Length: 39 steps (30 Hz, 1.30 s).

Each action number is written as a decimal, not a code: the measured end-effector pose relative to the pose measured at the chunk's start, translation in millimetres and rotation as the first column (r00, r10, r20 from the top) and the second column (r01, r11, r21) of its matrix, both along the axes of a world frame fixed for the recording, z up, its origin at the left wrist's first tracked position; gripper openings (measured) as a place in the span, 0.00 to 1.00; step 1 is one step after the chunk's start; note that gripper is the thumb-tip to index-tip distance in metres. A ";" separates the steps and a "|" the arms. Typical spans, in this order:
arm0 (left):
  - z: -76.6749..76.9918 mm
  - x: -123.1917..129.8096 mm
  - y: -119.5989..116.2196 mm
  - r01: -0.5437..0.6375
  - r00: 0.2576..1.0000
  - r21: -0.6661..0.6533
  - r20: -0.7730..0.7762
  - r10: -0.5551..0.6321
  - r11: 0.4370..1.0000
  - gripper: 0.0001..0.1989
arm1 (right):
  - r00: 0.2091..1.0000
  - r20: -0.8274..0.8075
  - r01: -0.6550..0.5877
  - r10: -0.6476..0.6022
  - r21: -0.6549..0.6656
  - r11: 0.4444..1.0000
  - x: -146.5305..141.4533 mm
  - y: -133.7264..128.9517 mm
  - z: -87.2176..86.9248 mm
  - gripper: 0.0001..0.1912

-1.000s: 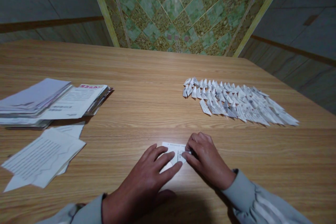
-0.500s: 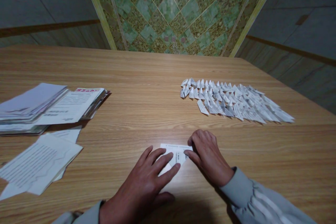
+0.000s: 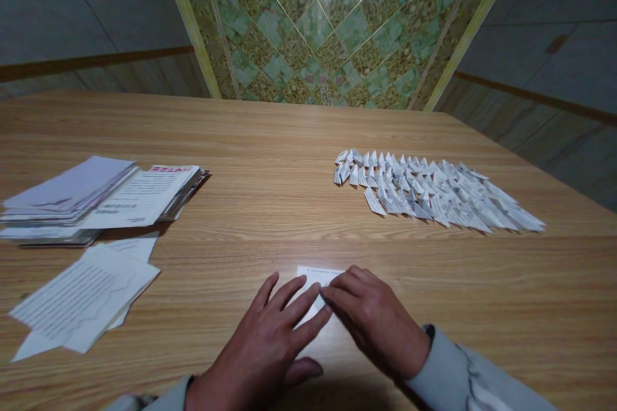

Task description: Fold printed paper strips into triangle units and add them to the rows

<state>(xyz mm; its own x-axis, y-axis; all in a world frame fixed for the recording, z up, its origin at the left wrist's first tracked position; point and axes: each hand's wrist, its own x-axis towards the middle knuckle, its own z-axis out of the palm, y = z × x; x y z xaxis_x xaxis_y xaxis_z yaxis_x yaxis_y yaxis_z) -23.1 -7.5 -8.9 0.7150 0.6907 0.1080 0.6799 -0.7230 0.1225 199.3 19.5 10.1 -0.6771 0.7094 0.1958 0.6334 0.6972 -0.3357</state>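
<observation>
Beneath both hands, a small printed paper (image 3: 317, 277) lies on the wood-grain surface (image 3: 270, 205). Its far edge runs crosswise, left to right, and its right part is covered, so I cannot tell its full outline or longest direction. From the left side and near side of the small printed paper, the left hand (image 3: 263, 340) reaches over it, fingers spread, tips aimed away and to the right. From its right side comes the right hand (image 3: 376, 318), fingers drawn together over the covered part, tips meeting or nearly meeting the left fingertips; whether they pinch the paper is hidden. Neither hand is clearly nearer, as both are over it. Beyond the paper and to its right stand rows of folded paper pieces (image 3: 434, 196); well to its left are loose sheets (image 3: 87, 295), with a stack of papers (image 3: 139, 196) farther back.
</observation>
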 end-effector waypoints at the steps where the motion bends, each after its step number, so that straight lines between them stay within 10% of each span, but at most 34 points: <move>1: 0.2 0.5 -1.4 -0.004 1.000 -0.002 -0.016 0.004 1.000 0.43 | 1.000 0.005 0.007 -0.007 0.002 1.000 0.8 -0.6 0.2 0.08; 21: 7.2 -3.5 -7.9 -0.054 0.996 0.037 -0.064 0.056 0.998 0.50 | 0.997 0.072 -0.019 0.014 0.060 0.998 4.7 -0.2 5.3 0.12; 30: -4.9 21.6 -6.9 0.001 0.999 0.043 -0.055 0.001 0.999 0.48 | 0.952 -0.110 0.285 -0.284 -0.014 0.959 22.5 21.9 -0.8 0.11; 39: -10.7 32.6 -13.1 -0.071 0.997 0.096 -0.023 0.074 0.993 0.46 | 0.898 0.065 0.440 -0.436 -0.080 0.895 10.8 6.5 8.3 0.05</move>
<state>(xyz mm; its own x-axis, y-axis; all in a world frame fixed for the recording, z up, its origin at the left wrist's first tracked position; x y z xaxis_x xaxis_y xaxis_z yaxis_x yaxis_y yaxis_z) 9.4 -20.6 -19.6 0.6667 0.7285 0.1577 0.7332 -0.6790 0.0370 210.1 26.0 18.4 -0.3005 0.9491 0.0941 0.8831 0.3141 -0.3484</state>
